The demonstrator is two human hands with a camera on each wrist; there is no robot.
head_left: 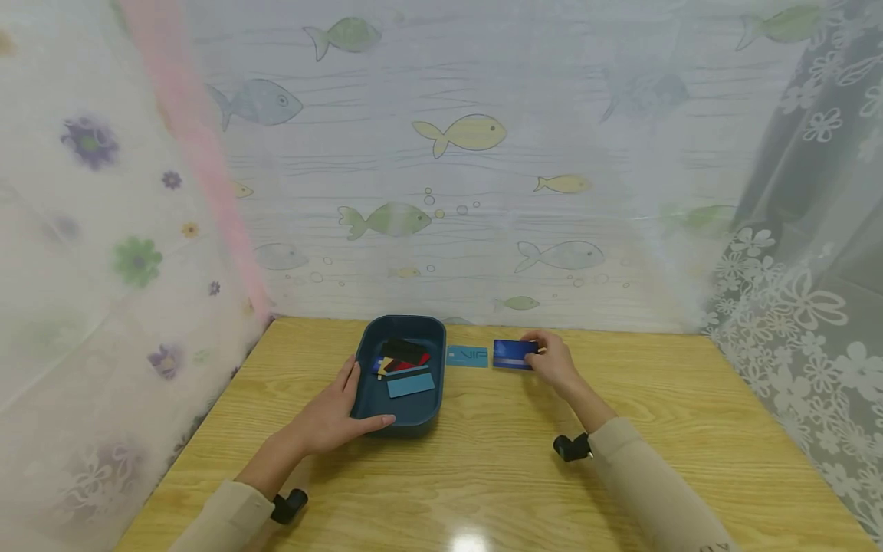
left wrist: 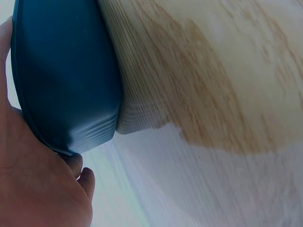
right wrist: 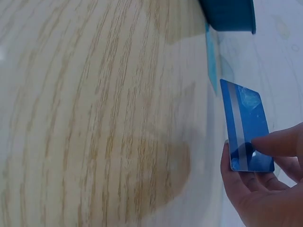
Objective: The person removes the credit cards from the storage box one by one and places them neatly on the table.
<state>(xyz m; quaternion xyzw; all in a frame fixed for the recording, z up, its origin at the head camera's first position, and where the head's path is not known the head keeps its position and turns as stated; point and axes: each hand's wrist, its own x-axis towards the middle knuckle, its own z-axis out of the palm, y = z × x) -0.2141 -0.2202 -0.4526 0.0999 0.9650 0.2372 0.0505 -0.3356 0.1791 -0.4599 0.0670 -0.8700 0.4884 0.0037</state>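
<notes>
Two jobs: the left hand (head_left: 331, 418), fingers spread, seemingly steadies the bin (head_left: 414, 412), some tips hidden, while the right hand (head_left: 554, 364) pinches a blue card (head_left: 510, 354) by one end.

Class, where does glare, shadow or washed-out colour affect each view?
Head view: white glare on the table at the bottom edge, soft shadows elsewhere on it; left wrist view: dark, bluish tray, table beside it partly bleached; right wrist view: pale wash behind the blue card.

Beyond the right grip (head_left: 554, 360) we see a fish-print curtain (head_left: 476, 84); below that grip, a glossy wood-grained surface (head_left: 497, 452).
</notes>
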